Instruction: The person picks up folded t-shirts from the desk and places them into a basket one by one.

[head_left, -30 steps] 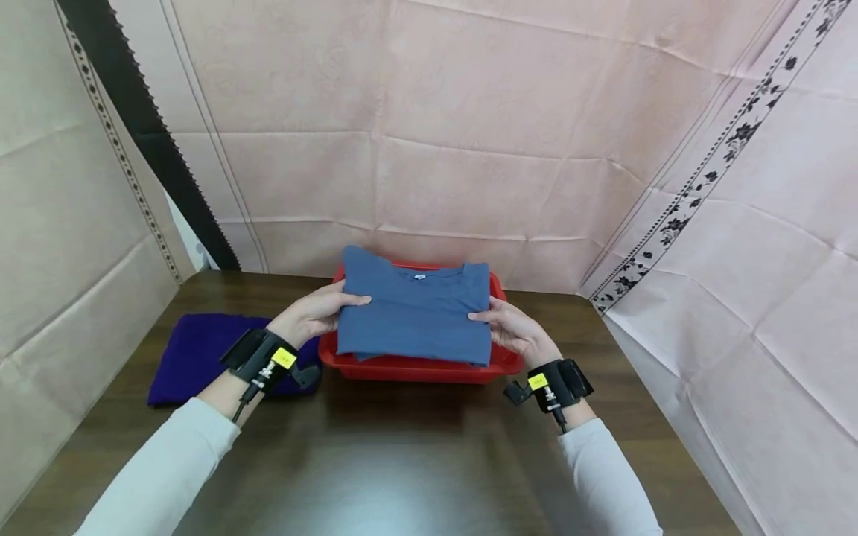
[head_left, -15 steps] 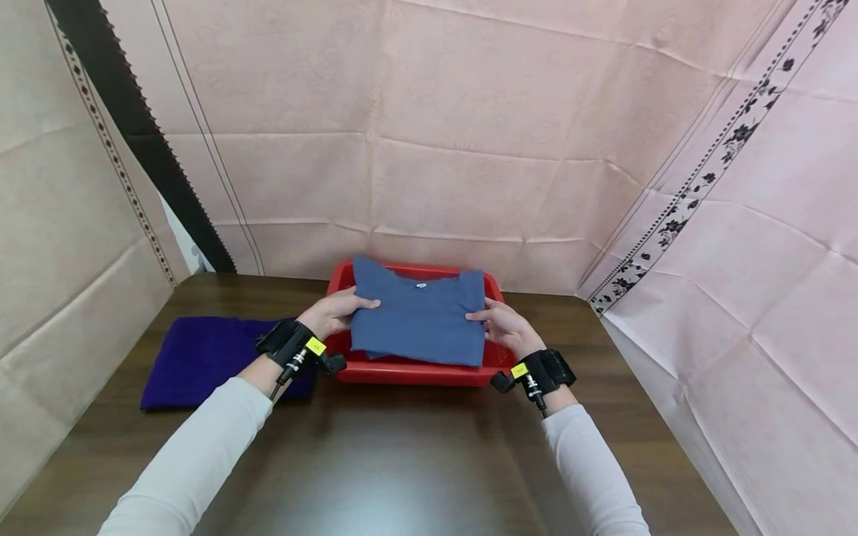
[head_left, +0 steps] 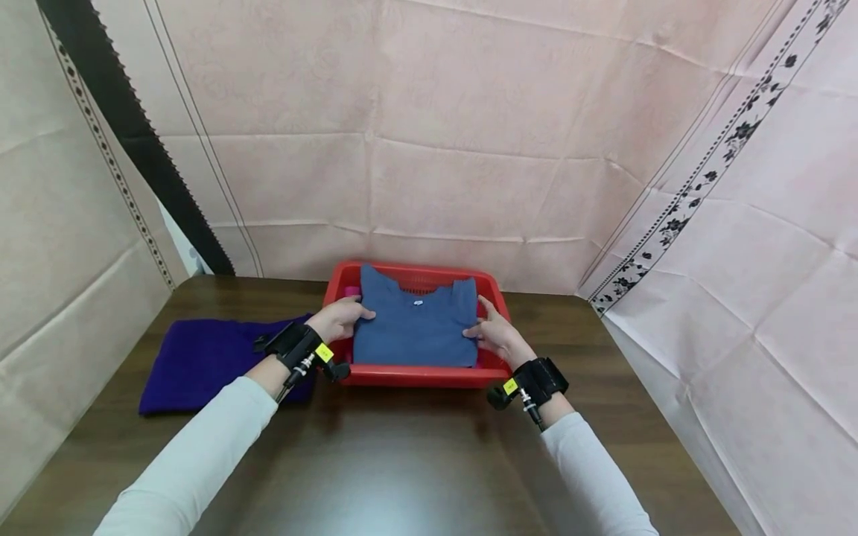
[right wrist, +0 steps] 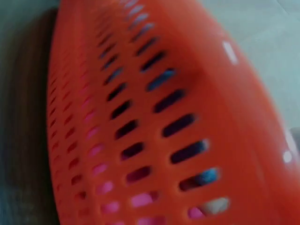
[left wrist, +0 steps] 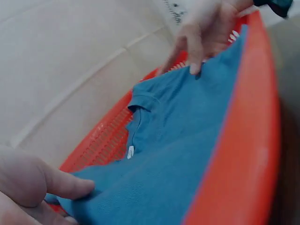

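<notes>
A folded blue shirt [head_left: 415, 331] with a white neck label lies inside the red basket [head_left: 415, 376], neckline toward the back. At its left edge, my left hand [head_left: 338, 318] pinches the cloth, thumb on top and fingertips partly under it, as the left wrist view shows on the shirt [left wrist: 154, 164]. My right hand [head_left: 494, 331] is at the shirt's right edge; its thumb rests on the cloth and the straight index finger points up along the basket's side. In the right wrist view, the slotted basket wall [right wrist: 140, 112] hides that hand's fingers almost completely.
Left of the basket, a folded purple cloth [head_left: 201, 365] lies on the brown wooden table [head_left: 402, 461]. Something pink [head_left: 351, 291] shows inside the basket, also through its slots. Pale patterned sheets [head_left: 469, 149] hang behind and at both sides.
Both hands have lowered the blue shirt from above the rim down into the red basket. The right hand's index finger and thumb have spread apart.
</notes>
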A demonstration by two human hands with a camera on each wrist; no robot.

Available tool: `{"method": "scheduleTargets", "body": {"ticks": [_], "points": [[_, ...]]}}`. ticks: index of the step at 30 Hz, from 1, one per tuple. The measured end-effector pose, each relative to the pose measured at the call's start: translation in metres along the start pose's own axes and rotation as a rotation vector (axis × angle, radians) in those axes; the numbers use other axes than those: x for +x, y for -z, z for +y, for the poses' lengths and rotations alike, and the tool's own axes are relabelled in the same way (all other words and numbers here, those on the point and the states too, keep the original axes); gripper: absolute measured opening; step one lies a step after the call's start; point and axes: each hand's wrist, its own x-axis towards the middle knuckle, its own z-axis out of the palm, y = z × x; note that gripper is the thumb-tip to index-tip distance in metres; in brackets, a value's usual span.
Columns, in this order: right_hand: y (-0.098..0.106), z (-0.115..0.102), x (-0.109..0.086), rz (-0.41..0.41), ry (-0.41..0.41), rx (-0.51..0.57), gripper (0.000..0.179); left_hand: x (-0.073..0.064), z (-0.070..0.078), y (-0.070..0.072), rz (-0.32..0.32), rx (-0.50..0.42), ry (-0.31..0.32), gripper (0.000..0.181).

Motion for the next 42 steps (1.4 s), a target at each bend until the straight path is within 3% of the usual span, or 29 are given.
{"method": "scheduleTargets", "body": {"ticks": [3,6,8,10,13,16,22,27,32,34,36,39,42], "points": [[-0.002,0.001,-0.008,0.094,0.217,-0.412,0.087,-0.012,-0.001,-0.006,0.059,0.287,-0.165,0.080],[-0.003,0.003,-0.015,0.156,0.468,-0.815,0.071,-0.022,0.000,-0.014,0.113,0.787,-0.423,0.075],[-0.004,0.004,-0.018,0.087,0.576,-0.961,0.062,-0.027,-0.001,-0.018,0.112,1.121,-0.556,0.071],[-0.005,0.006,-0.021,-0.053,0.598,-1.020,0.061,-0.031,-0.003,-0.020,0.046,1.372,-0.596,0.065],[-0.006,0.011,-0.025,-0.207,0.499,-1.078,0.067,-0.039,-0.009,-0.021,-0.099,1.562,-0.475,0.062],[-0.008,0.014,-0.026,-0.266,0.362,-1.131,0.072,-0.044,-0.013,-0.022,-0.173,1.638,-0.341,0.060],[-0.011,0.014,-0.023,-0.392,0.184,-1.190,0.075,-0.046,-0.017,-0.027,-0.197,1.707,-0.215,0.059],[-0.014,0.012,-0.019,-0.473,0.097,-1.182,0.077,-0.042,-0.019,-0.028,-0.203,1.734,-0.168,0.058],[-0.013,0.012,-0.016,-0.443,0.115,-1.139,0.076,-0.037,-0.017,-0.028,-0.199,1.728,-0.164,0.059],[-0.013,0.010,-0.014,-0.373,0.191,-1.125,0.072,-0.034,-0.014,-0.028,-0.186,1.721,-0.190,0.060],[-0.015,0.007,-0.013,-0.263,0.296,-1.096,0.063,-0.032,-0.012,-0.027,-0.149,1.688,-0.266,0.058],[-0.025,0.003,-0.013,-0.066,0.469,-1.045,0.045,-0.033,-0.009,-0.024,-0.063,1.600,-0.440,0.047],[-0.045,-0.003,-0.019,0.073,0.590,-0.940,0.032,-0.041,-0.011,-0.020,0.028,1.491,-0.617,0.035]]}}
